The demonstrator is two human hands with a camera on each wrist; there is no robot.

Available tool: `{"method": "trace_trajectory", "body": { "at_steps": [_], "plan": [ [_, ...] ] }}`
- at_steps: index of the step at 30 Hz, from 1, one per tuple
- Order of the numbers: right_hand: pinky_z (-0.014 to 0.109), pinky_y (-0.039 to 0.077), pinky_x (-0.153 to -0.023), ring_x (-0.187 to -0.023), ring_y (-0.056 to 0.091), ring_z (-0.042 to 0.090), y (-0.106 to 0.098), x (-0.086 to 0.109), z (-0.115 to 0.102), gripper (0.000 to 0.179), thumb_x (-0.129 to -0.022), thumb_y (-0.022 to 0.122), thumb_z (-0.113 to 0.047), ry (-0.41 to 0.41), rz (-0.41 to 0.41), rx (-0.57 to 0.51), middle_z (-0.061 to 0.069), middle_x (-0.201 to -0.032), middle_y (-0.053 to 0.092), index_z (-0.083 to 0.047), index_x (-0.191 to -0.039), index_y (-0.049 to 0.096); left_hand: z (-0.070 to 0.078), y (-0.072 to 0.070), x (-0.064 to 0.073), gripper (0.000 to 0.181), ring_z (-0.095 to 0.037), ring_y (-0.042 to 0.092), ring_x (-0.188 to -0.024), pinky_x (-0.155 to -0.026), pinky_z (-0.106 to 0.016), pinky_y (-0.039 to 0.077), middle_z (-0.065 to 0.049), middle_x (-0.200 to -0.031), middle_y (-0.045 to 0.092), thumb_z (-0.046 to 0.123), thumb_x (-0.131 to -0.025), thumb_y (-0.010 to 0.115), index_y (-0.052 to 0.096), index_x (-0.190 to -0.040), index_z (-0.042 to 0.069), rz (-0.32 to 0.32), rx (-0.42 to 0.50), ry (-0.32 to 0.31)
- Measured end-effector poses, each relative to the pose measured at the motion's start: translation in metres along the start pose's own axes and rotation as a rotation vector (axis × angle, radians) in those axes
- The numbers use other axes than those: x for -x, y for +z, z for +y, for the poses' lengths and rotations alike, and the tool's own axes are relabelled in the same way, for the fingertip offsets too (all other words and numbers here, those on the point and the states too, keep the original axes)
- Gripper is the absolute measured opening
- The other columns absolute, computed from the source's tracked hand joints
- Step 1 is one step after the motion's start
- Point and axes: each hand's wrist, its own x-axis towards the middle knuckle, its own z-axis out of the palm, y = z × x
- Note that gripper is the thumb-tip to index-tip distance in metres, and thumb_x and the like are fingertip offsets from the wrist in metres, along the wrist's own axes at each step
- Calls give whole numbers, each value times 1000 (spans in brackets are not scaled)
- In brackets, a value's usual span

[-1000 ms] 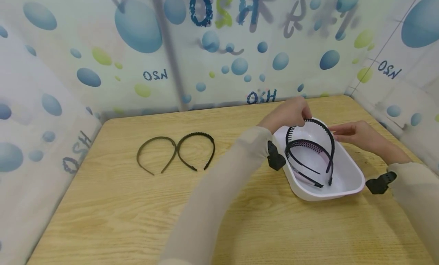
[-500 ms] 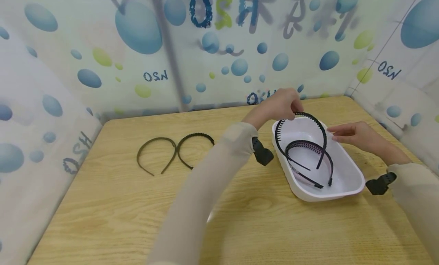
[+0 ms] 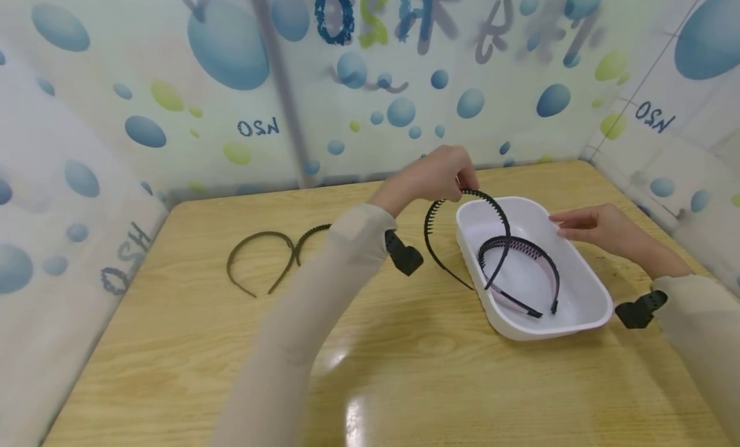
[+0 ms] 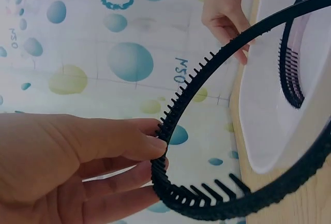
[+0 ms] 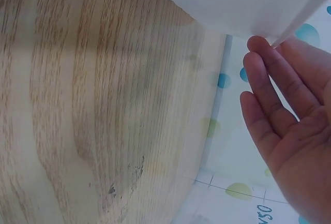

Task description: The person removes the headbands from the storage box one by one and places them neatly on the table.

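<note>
My left hand (image 3: 442,172) pinches a thin black toothed headband (image 3: 507,232) at the top of its curve. The headband hangs with its ends downward, across the left rim of a white plastic basin (image 3: 552,333) in the head view. Close up in the left wrist view, thumb and fingers hold the headband (image 4: 207,72) beside its comb teeth. Another black headband (image 3: 546,257), with a pinkish inner side, lies in the basin. My right hand (image 3: 607,228) holds the basin's far right rim, with thumb and fingertips on either side of the rim in the right wrist view.
Two more dark headbands lie side by side on the wooden table (image 3: 405,370), a plain one (image 3: 234,257) and a ridged one (image 3: 306,235) partly hidden by my left sleeve. A wall with blue and green dots (image 3: 381,132) stands behind the table.
My left hand has moved leftward with the headband, carrying it from over the basin to the basin's left rim. The right hand stays at the basin's rim.
</note>
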Motion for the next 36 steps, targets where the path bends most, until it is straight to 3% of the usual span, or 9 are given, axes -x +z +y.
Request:
{"method": "trace_trajectory", "body": {
  "at_steps": [8, 16, 24, 36],
  "plan": [
    [38, 52, -74, -97, 58, 35, -2, -1, 1, 44, -90, 60, -22, -1, -6, -8, 28, -110, 58, 6, -124, 53, -24, -6, 19, 35, -15, 60, -95, -76, -21, 48, -7, -108, 64, -12, -79, 54, 68, -108, 4, 18, 13, 23],
    [37, 52, -74, -96, 58, 37, -3, 0, 3, 44, -90, 59, -22, 0, -8, -5, 28, -110, 59, 6, -124, 53, -53, -5, 32, 30, -16, 60, -94, -76, -24, 49, -8, -106, 65, -8, -83, 55, 67, -108, 3, -3, 61, -31],
    [36, 53, -73, -96, 58, 38, -2, 1, 3, 44, -90, 60, -23, -5, 1, -6, 27, -109, 59, 6, -123, 54, -80, 6, 40, 28, -19, 59, -97, -79, -26, 49, -10, -109, 63, -7, -84, 56, 67, -108, 2, -2, 108, -64],
    [34, 53, -73, -96, 59, 34, 0, 0, 2, 42, -90, 60, -18, 7, -6, -23, 28, -111, 58, 7, -123, 54, -115, 29, 41, 28, -24, 60, -99, -81, -29, 49, -15, -110, 63, -9, -84, 55, 65, -109, -2, 21, 145, -93]
  ]
}}
